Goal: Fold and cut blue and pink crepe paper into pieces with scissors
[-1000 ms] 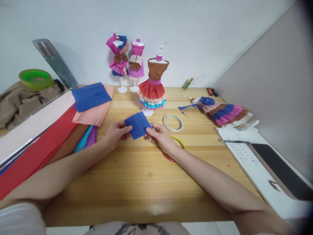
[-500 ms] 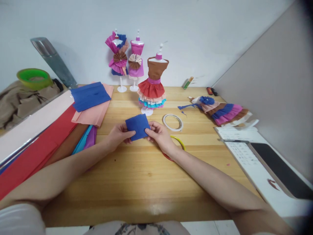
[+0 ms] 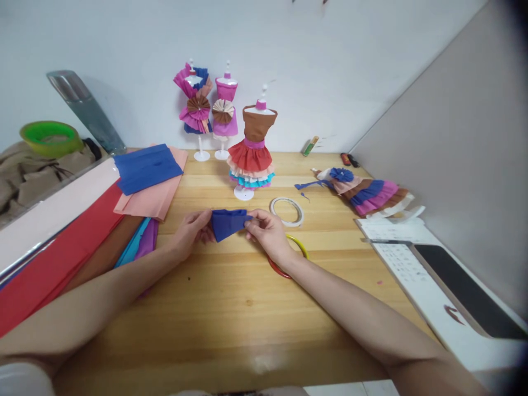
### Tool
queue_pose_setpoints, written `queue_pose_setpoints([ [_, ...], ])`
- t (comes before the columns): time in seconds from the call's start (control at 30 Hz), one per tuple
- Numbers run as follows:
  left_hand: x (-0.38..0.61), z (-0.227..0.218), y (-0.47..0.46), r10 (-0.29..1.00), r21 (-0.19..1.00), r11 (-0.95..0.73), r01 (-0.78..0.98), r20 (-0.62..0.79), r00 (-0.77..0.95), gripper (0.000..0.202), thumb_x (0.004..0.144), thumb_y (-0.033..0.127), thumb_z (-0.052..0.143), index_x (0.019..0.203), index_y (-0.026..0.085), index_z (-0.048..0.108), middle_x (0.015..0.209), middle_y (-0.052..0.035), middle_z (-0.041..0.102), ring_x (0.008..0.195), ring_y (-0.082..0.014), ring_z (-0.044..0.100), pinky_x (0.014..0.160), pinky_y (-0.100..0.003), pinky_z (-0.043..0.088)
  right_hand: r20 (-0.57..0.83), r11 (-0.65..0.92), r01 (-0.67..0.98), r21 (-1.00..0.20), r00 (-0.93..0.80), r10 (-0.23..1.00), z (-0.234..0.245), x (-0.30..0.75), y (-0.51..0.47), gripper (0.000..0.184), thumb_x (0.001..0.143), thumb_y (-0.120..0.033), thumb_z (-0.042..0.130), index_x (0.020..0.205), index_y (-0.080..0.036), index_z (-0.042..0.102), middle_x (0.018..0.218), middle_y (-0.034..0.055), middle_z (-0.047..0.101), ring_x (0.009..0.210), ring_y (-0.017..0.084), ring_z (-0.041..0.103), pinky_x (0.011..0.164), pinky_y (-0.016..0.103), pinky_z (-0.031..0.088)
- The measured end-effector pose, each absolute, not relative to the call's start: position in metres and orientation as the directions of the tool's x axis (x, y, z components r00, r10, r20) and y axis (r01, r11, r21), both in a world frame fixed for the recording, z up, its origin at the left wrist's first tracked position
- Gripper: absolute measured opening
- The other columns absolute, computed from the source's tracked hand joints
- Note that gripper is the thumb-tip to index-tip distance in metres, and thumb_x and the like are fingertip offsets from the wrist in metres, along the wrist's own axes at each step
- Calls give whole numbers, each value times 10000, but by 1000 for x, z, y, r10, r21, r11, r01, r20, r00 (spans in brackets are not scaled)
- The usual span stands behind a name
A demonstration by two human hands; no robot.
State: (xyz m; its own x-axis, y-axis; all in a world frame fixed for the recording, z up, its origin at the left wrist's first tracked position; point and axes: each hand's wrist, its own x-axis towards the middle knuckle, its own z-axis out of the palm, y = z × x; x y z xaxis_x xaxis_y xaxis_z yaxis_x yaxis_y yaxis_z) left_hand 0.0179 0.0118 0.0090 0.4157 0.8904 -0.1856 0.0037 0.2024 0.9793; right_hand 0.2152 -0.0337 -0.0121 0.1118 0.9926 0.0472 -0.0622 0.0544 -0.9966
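head view is showing both hands working a blue paper piece (image 3: 229, 223) just above the wooden counter (image 3: 231, 308), near its middle. the left hand (image 3: 192, 231) is pinching the paper's left edge with thumb and fingers (image 3: 205, 220), and the right hand (image 3: 268, 234) is pinching the right edge likewise, the sheet bunching between them. this gathering is seemingly asking for level pinches and a light pull, thin paper likely tearing otherwise. a white tape ring (image 3: 286, 212) is lying just beside the right hand. paper-dressed mannequins (image 3: 251, 157) are standing near the white wall, coloured sheets (image 3: 148, 168) are lying at the left, and a grey partition (image 3: 454, 137) is closing the right.
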Motion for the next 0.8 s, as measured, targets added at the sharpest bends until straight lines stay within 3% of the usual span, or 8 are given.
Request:
queue_pose_setpoints([
  [0.13,18,7,12,903,995,96,10,-91,419,526,681,653,752,577,151,634,492,-36,625,435,-96,525,455,-207,400,20,34,-135,-990,100,995,-12,215,-33,155,700,-307,713,777,-194,639,529,-35,642,444,98,530,474,225,401],
  [0.4,17,9,15,960,996,44,-76,-21,281,449,743,571,721,571,162,650,508,-39,649,440,-119,556,449,-230,415,24,45,-241,-969,89,996,-10,217,-33,78,684,-203,639,753,-194,674,618,-7,711,532,117,613,555,242,477],
  [0.53,16,9,15,961,989,43,-141,-3,276,412,739,556,737,687,147,720,566,-52,688,476,-133,599,472,-233,459,-7,15,-318,-948,69,998,-11,217,-33,84,708,-273,688,744,-197,695,744,18,732,635,153,677,591,264,498],
  [0.67,16,7,15,949,970,61,-233,16,316,440,731,573,748,820,142,767,700,-80,744,615,-173,675,579,-277,544,14,38,-318,-947,75,997,-14,218,-33,207,738,-401,740,715,-199,704,778,20,721,631,137,619,612,265,482],
  [0.8,18,4,18,952,982,5,-188,53,301,348,632,377,862,902,174,778,786,-52,766,698,-171,689,666,-284,560,26,47,-273,-961,78,997,-17,219,-32,235,721,-416,777,698,-202,683,745,6,705,615,131,587,625,263,472],
])
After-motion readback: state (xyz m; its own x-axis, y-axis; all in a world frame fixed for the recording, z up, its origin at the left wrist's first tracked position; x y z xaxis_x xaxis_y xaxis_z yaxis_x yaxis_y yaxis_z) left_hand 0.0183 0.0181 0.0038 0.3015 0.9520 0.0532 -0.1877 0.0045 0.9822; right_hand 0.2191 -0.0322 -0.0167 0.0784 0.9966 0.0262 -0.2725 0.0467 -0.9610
